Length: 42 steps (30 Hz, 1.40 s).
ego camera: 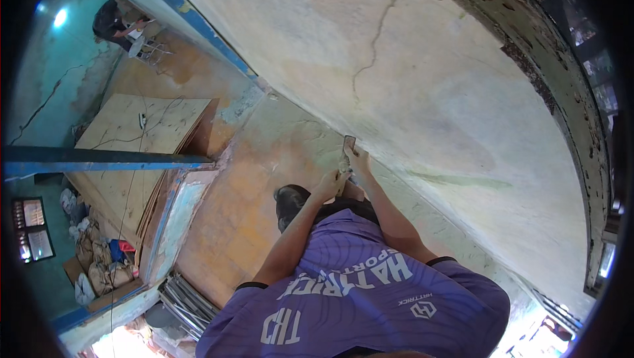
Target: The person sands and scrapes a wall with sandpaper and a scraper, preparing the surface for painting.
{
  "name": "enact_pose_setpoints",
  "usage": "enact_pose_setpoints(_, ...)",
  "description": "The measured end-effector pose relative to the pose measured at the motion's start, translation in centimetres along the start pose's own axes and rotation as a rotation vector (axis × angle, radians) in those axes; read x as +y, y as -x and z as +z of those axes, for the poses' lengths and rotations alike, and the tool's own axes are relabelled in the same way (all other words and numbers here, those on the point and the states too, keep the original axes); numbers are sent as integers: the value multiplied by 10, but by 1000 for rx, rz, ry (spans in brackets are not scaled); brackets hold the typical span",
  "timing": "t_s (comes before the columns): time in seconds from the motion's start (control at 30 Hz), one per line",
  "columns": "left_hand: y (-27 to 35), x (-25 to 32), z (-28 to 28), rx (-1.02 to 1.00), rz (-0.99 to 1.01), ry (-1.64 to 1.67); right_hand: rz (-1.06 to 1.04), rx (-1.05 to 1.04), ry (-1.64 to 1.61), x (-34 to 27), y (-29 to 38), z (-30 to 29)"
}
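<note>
My right hand (360, 161) grips a narrow flat tool (349, 142) with a worn brownish end, its thumb along the face. Greyish material shows on the tool below the thumb. My left hand (326, 186) is close beside it, fingers curled near the tool's lower part; whether they hold it or something else is too small to tell. Both hands are in front of my knees, close to the foot of a pale plastered wall (421, 86). A long crack runs down this wall, and a greenish streak marks it lower down.
A worn orange and grey floor (237, 209) lies to the left. Beyond it are a blue post (109, 157), stacked plywood sheets (143, 135), filled sacks (99, 259) and a bundle of metal bars (188, 303). Another person (111, 24) bends beside a metal-framed chair at the upper left.
</note>
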<state>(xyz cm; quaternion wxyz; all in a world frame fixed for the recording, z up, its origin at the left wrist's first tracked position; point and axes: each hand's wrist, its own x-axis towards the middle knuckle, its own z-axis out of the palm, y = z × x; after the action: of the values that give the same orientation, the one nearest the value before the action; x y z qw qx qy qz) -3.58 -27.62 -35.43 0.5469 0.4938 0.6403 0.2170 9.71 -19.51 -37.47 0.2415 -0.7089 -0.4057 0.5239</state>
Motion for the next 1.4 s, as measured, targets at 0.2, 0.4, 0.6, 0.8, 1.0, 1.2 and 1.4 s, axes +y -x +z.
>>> enact_pose_setpoints(0.2, 12, -27, -18, 27, -95, 187, -131, 135, -209, -21, 20, 7)
enact_pose_setpoints(0.4, 65, -70, -57, 273, 95, 116, -94, 129, -359, -13, 56, 12)
enact_pose_setpoints(0.6, 135, -101, -81, 602, 53, 489, -25, 326, -236, 17, 125, 38)
enact_pose_setpoints(0.8, 164, -148, -118, 369, -22, 1446, 180, 236, -464, 38, 184, 56)
enact_pose_setpoints(1.0, 145, -118, -147, 373, -49, 1644, 220, 242, -597, 59, 177, 62)
enact_pose_setpoints(1.2, 90, -72, -202, 186, 81, 1679, 135, 258, -538, 36, 116, 61)
enact_pose_setpoints(1.4, 55, -10, -275, 188, 146, 1518, 26, 246, -547, -16, 54, 82)
